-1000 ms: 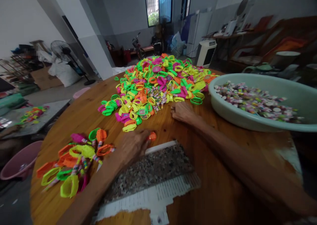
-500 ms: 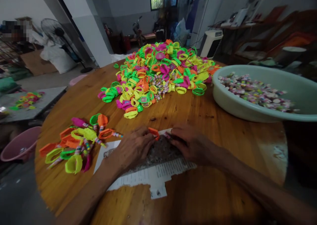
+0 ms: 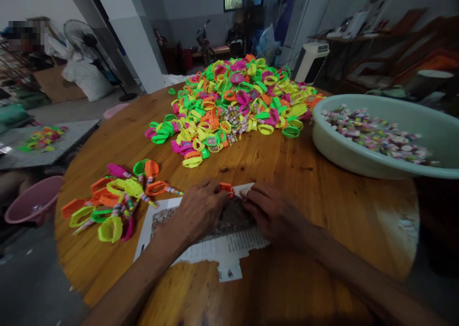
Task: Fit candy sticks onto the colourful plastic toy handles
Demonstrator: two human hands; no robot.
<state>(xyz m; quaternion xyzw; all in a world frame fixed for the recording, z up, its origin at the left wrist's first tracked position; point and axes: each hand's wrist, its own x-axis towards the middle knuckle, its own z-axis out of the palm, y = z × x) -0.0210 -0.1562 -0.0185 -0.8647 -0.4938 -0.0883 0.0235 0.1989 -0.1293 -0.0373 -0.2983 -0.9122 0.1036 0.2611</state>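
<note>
My left hand is closed on an orange plastic toy watch. Just to its right, my right hand pinches a small wrapped candy roll close to the watch. Both hands are over a dark speckled slab, which lies on a torn sheet of printed paper. The fingertips are partly hidden, so I cannot tell whether candy and watch touch. Left of my left hand lies a small group of toy watches, several with candy rolls attached.
A big heap of colourful toy watches covers the far side of the round wooden table, with some candy rolls among them. On the right is a pale green basin of candy rolls. A pink basin is on the floor at left.
My right hand has come slightly closer to my left, bringing the candy roll nearer the orange watch. The whole view has shifted a little.
</note>
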